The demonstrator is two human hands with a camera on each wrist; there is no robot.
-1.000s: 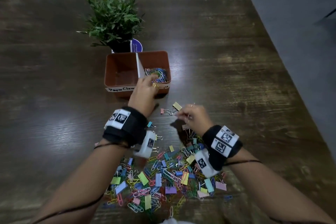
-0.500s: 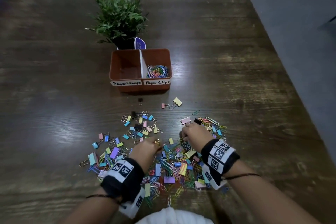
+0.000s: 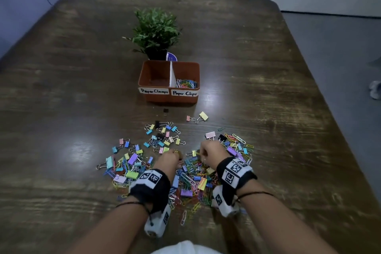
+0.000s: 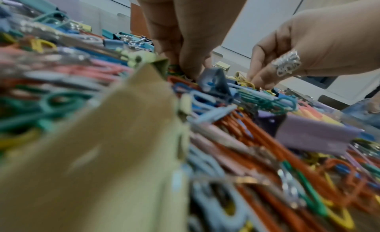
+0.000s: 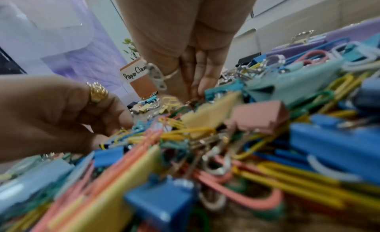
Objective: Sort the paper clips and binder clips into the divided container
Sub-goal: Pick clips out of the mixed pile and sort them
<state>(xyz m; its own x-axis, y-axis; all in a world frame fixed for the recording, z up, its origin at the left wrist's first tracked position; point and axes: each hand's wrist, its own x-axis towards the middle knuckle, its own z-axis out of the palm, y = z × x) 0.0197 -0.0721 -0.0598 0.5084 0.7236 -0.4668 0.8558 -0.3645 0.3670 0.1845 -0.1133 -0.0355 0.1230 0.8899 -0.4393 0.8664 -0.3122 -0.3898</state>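
Nearest the camera, both forearms reach forward over a dark wooden table (image 3: 61,109), each wrist wrapped in a black band carrying printed marker tags. Beneath and between the wrists lies the mixed pile (image 3: 191,181) of coloured paper clips and binder clips, spread across the near centre of the table.

Left hand (image 3: 168,159): lowered onto the pile at its middle, a gold ring on one finger. In the right wrist view its fingers (image 5: 107,121) are curled down, with the tips touching yellow paper clips (image 5: 180,133). Whether they actually pinch a clip cannot be told.

Right hand (image 3: 211,151): set just right of the left hand, knuckles up, a silver ring on one finger. In the left wrist view its fingertips (image 4: 259,79) are drawn together at a yellow clip on the pile surface; a firm pinch cannot be confirmed.

Beyond the hands, loose binder clips (image 3: 162,136) lie scattered, with a pink and a yellow one (image 3: 203,116) further out to the right and a small black clip just before the container.

Past these stands the divided container (image 3: 169,99), orange-brown, with a white partition. The left compartment is labelled "Paper Clamps"; its floor shows no clips. The right compartment, labelled "Paper Clips", holds sorted paper clips (image 3: 186,83).

Directly behind the container, touching or nearly so, stands a potted plant (image 3: 154,31).
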